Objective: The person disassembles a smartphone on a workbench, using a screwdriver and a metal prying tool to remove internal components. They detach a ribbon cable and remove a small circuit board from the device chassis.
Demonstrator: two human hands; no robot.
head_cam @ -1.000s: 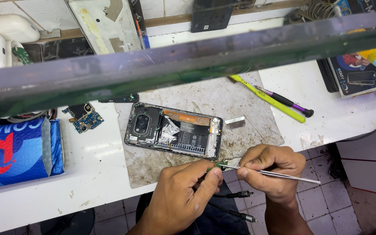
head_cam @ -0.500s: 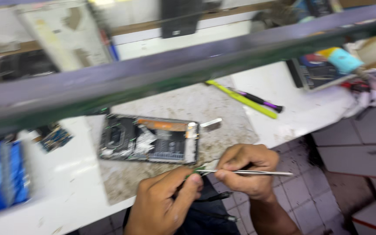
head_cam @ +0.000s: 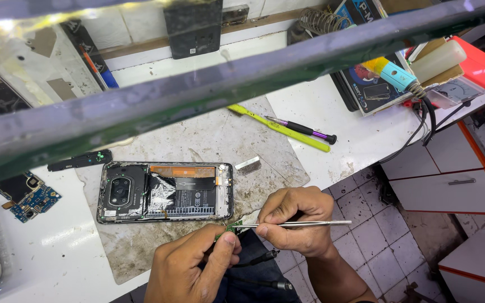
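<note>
Down at the near edge of the counter (head_cam: 57, 252), the left hand (head_cam: 189, 269) has its thumb and forefinger pinched shut on a small green circuit board (head_cam: 232, 227), held just off the edge of the work mat. The right hand (head_cam: 296, 221) is curled tight around a pair of metal tweezers (head_cam: 304, 224), whose slim shaft lies level and sticks out to the right past the knuckles — their tip meets the little board at the left fingers. Both hands sit close together, nearly touching.

Just beyond them lies an opened smartphone (head_cam: 166, 192) with its back cover off, lengthwise on a stained grey work mat (head_cam: 209, 137); the camera block is at its left end and crumpled foil covers part of the middle. A small silver metal piece (head_cam: 248, 165) rests on the mat just beside the phone's right end, and a thin black strip (head_cam: 79, 160) lies off its upper left corner.

Farther out, a yellow-green pry tool (head_cam: 279, 128) and a black and purple screwdriver (head_cam: 301, 129) lie side by side across the mat's far corner. A blue circuit board (head_cam: 26, 196) sits on the white counter well to the left — apart from the phone. A dark bar (head_cam: 197, 90), out of focus, crosses the whole view above.
</note>
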